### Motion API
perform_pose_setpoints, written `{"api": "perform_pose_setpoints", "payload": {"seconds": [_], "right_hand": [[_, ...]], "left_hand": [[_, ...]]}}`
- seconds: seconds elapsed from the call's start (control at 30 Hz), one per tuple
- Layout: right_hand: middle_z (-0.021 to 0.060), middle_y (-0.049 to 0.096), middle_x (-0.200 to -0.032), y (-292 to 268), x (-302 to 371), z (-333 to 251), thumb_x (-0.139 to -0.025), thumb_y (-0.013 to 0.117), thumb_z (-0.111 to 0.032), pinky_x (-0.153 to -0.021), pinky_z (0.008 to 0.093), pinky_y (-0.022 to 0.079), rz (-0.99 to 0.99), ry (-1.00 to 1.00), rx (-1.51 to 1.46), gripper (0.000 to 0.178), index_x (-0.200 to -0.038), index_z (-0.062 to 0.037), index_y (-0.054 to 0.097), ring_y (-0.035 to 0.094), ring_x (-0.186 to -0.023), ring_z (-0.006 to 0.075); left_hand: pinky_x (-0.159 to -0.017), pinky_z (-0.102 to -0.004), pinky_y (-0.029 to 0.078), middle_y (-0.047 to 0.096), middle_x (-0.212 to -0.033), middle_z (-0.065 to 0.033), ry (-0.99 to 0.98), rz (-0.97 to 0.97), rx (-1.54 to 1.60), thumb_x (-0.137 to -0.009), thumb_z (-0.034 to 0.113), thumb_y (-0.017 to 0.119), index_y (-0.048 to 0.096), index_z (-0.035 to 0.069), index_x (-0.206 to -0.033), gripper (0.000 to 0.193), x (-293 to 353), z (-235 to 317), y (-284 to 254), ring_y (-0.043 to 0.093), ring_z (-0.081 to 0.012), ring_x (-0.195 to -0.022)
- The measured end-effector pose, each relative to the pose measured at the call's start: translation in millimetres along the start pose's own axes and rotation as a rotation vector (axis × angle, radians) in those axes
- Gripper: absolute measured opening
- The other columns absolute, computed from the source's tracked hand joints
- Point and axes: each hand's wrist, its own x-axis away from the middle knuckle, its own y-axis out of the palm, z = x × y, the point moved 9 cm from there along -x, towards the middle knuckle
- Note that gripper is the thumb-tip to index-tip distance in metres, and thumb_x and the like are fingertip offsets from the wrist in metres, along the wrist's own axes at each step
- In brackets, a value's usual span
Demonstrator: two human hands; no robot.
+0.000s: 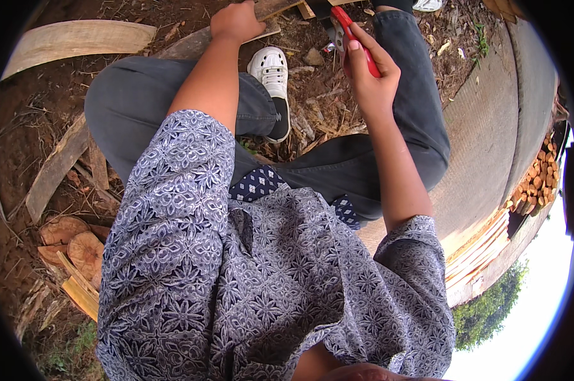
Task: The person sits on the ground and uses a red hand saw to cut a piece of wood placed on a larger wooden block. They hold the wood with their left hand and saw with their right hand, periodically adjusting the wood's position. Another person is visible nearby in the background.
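Note:
My left hand (236,23) is at the top of the view, its fingers curled on a narrow wooden board (195,43) that lies near the ground. My right hand (377,79) is wrapped round the grip of a red-handled tool (344,20), which points up and to the left. A dark flat piece (322,11) shows beside the tool's far end; I cannot tell if it belongs to it. The board's far part runs out at the top edge. Below my hands are my bent legs and a white clog (271,71).
A curved pale plank (77,43) lies at the upper left, with another plank (59,166) below it. Cut log pieces (83,253) sit at the lower left. Grey sheeting (480,127) spreads on the right, near stacked wood (536,178). Wood chips litter the soil.

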Motion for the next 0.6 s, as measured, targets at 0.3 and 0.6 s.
{"api": "perform_pose_setpoints", "payload": {"seconds": [0.3,0.6], "right_hand": [[0.0030,0.074,-0.100,6.8,-0.4,0.1,-0.100,0.070,-0.013,-0.077,0.0206,0.050,-0.014,0.040,-0.005,0.032,-0.129,-0.0014,0.072,0.061,-0.085,0.0039],[0.0027,0.073,-0.101,10.8,-4.1,-4.1,-0.100,0.069,-0.014,-0.075,0.0198,0.050,-0.006,0.005,-0.022,0.033,-0.130,-0.0017,0.071,0.061,-0.083,0.0032]], "left_hand": [[-0.092,-0.0495,0.057,0.074,-0.114,-0.0211,-0.007,0.014,-0.002,-0.080,0.034,0.078,0.072,0.007,-0.117,0.046,-0.2,-6.0,-0.9,0.070,-0.0373,-0.109],[-0.092,-0.0493,0.057,0.074,-0.114,-0.0209,-0.007,0.003,-0.007,-0.081,0.032,0.077,0.072,0.007,-0.118,0.045,-1.3,-7.8,-1.1,0.070,-0.0370,-0.109]]}}
